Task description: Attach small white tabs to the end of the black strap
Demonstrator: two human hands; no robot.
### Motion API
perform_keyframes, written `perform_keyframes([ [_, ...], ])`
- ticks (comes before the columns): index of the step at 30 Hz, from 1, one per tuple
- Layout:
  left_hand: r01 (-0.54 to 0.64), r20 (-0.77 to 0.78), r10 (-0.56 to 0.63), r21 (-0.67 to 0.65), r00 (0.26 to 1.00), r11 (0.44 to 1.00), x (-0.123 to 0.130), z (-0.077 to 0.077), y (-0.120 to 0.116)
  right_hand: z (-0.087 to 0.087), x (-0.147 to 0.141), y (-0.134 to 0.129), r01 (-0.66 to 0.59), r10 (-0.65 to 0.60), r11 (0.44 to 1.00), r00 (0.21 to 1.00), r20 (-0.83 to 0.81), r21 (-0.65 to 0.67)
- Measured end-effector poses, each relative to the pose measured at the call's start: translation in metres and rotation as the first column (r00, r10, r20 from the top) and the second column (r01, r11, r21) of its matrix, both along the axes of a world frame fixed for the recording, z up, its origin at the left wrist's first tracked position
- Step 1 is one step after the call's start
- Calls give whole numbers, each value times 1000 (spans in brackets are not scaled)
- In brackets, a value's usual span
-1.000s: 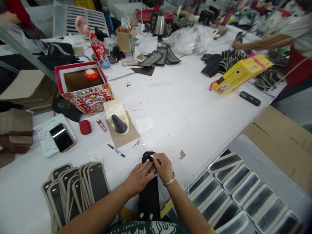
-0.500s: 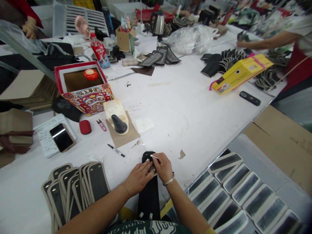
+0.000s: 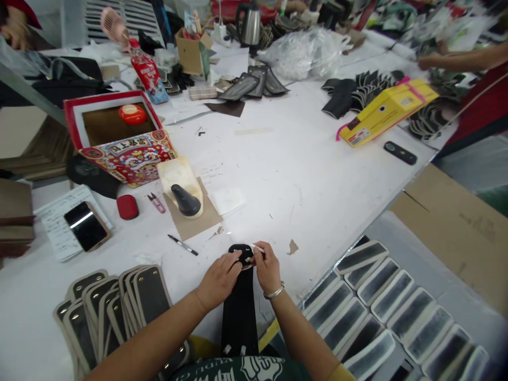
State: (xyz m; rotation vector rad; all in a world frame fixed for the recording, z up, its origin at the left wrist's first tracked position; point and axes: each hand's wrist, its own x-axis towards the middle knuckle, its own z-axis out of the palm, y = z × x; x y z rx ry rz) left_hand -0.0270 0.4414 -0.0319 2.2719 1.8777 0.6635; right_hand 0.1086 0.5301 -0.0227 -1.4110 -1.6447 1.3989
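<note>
A long black strip runs from my lap up to the table's near edge, and its rounded end has small white bits on it. My left hand has its fingers pressed together on the left side of that rounded end. On the right side, my right hand pinches a thin white stick over the end piece. A bracelet circles my right wrist. To the left lies a fanned stack of black pads with beige borders.
A pen, pink snips, a phone and a red open box lie at the left. A dark-knobbed block stands behind the pen. Several pads fill the lower right. Another person's arm reaches in at upper right.
The view has shifted slightly. My left fingers have drawn back toward the left edge of the rounded end, uncovering more of it. My right hand still pinches the white stick, now nearer the right edge.
</note>
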Motion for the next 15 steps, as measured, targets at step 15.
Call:
perform_keyframes([
  [15,-118,-8,120,103,993,988,2,-1,4,7,9,-9,-78,53,981,988,142,176],
])
